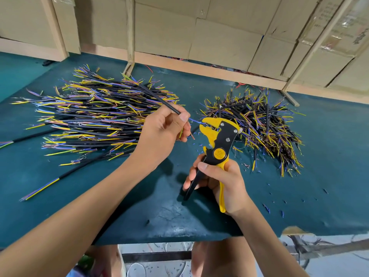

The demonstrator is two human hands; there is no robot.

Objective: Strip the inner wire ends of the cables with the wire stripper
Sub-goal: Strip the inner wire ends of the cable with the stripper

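Yellow and black, the wire stripper (pixel 216 144) sits upright in the right hand (pixel 221 184), whose fingers curl round both handles above the green tabletop (pixel 139 206). The left hand (pixel 161 130) pinches a black cable (pixel 159 98) near its end and feeds the blue inner wire (pixel 196 120) into the stripper's head. 2 heaps of cables lie behind: a large pile (pixel 89 114) to the left and a smaller pile (pixel 259 124) to the right. Such a cable looks light and bendy, its inner wires thin and easily nicked, so I judge it best held on the stiffer black jacket close to the end.
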